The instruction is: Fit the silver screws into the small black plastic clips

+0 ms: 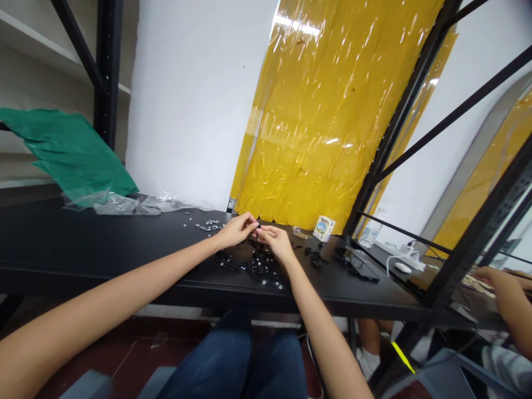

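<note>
Above the black tabletop (103,238), my left hand (236,230) and my right hand (275,240) meet with their fingertips closed. Between them is a small black part (258,225), mostly covered by the fingers, whose exact kind I cannot make out. Below my hands lies a pile of small black parts with shiny silver round pieces (262,269). Left of my left hand, small silver metal pieces (209,225) are scattered. More black parts (316,256) lie to the right of my right hand.
Crumpled clear plastic bags (124,205) and a green sheet (70,149) are at the left. A small box (323,228) stands at the back, near a dark flat device (359,263). Beyond the black frame post (457,249), another person's hand (494,277) shows.
</note>
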